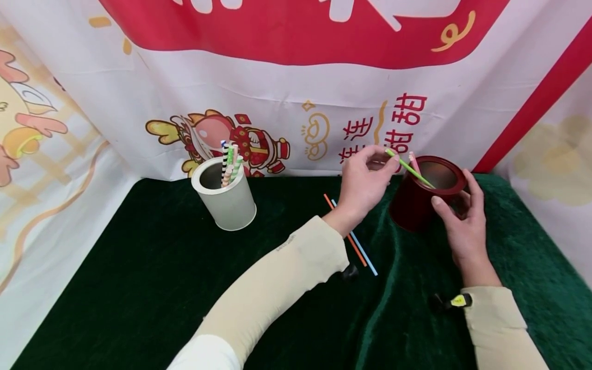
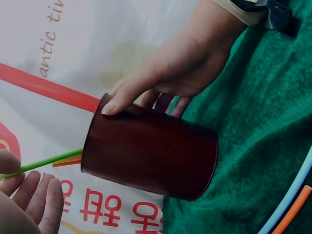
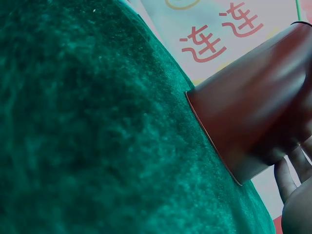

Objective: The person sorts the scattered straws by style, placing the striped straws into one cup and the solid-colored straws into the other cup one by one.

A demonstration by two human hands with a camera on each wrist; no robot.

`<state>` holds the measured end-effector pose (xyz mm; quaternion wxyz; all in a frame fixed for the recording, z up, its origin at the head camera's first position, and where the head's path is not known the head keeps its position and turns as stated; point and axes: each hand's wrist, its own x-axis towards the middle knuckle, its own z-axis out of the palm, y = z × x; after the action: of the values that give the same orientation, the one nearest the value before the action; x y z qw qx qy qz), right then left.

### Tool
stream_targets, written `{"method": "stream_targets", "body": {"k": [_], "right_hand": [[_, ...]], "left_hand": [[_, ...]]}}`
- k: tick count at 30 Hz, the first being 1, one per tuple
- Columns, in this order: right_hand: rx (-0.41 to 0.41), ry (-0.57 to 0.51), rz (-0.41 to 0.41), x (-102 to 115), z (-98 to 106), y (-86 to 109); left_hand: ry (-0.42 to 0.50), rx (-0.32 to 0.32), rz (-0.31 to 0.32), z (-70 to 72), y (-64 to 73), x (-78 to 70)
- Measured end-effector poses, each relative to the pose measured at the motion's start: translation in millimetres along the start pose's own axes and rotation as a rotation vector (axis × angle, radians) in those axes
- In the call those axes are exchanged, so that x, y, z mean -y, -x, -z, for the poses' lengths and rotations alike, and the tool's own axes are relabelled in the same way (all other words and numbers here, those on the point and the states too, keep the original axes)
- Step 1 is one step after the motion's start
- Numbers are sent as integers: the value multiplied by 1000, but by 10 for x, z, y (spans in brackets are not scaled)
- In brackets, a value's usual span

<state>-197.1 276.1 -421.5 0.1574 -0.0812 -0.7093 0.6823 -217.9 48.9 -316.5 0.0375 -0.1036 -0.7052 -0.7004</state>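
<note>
My left hand (image 1: 363,182) pinches a plain green straw (image 1: 408,167) near its upper end. The straw's lower end is inside the dark red can (image 1: 411,208), which stands on the green cloth. A pink straw (image 1: 414,163) leans out of the same can. In the left wrist view an orange-looking straw (image 2: 67,162) also sticks out beside the green one. My right hand (image 1: 469,231) grips the can from the right, thumb near the rim; some of its fingers are hidden behind the can.
Between the cans, an orange straw (image 1: 355,246) and a light blue straw (image 1: 368,261) lie on the green velvet cloth (image 1: 139,288). A white can (image 1: 231,210) on the left holds several striped straws (image 1: 230,164). A printed fabric backdrop (image 1: 287,82) hangs behind.
</note>
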Motion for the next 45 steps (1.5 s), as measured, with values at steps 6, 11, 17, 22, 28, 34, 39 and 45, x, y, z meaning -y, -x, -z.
{"method": "stream_targets", "body": {"k": [6,11,17,22,28,34,39,45], "right_hand": [[-4,-18,0,-7,26,-2],[1,-24,3,-8,19,-3],[7,-1,10,-4,7,-10],[3,7,13,-7,-6,-12],[-4,2,17,-11,-10,-9],[-3,-4,15,-9,-1,2],[-2,-10,17,-13,-4,-3],[0,-7,21,-20,0,-11]], "left_hand": [[-57,30,-1,-98,-10,22],[-83,30,29,-142,-12,37],[-93,30,33,-156,-26,58],[-113,26,29,-166,-44,69],[-140,10,27,-216,-85,95],[-166,18,58,-265,-115,92],[-222,23,74,-291,-129,88],[-263,31,83,-322,-137,99]]}}
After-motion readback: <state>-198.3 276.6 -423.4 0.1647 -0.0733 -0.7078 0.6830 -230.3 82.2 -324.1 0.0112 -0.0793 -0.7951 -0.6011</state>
